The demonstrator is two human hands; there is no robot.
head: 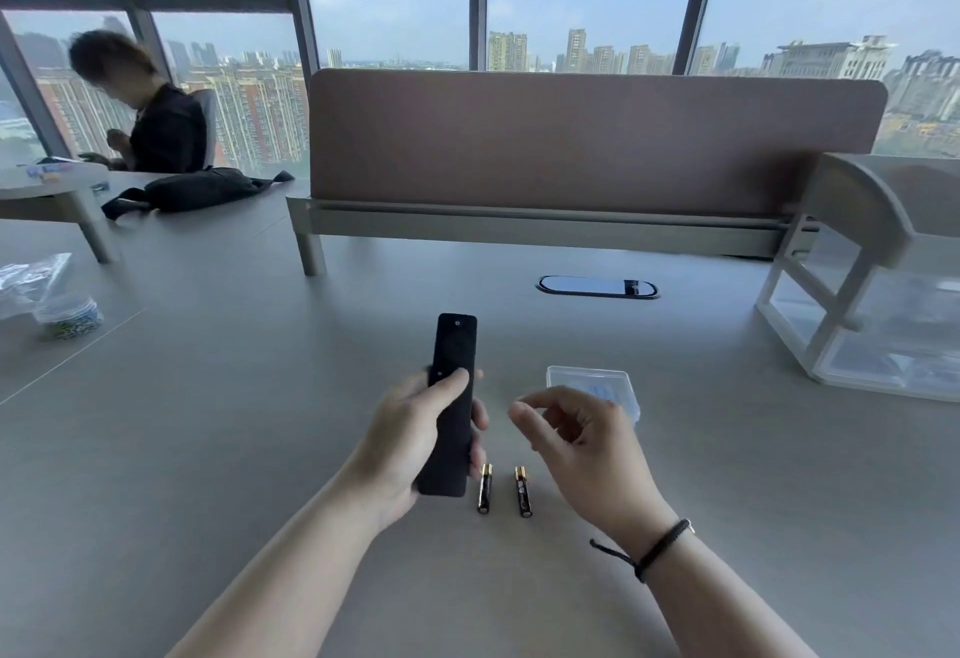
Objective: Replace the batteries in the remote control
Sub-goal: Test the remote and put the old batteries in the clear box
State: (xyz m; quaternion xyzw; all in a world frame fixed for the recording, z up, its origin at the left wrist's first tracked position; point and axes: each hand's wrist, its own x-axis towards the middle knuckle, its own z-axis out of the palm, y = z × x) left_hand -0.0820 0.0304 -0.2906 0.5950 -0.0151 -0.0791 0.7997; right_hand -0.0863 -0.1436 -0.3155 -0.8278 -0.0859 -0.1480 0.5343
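Slim black plastic remote control (451, 397): clasped face-up in left grip (415, 429), above grey table (208, 423); light, rigid, likely slick, best pinched along edges. Right grip (566, 431) loosely curled, empty. Just below: two black-and-gold batteries (504, 490). Beyond right grip: clear plastic lidded box (592, 381). Nothing obstructing.

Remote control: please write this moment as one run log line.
left hand: holds remote control | right hand: empty | two batteries: on table
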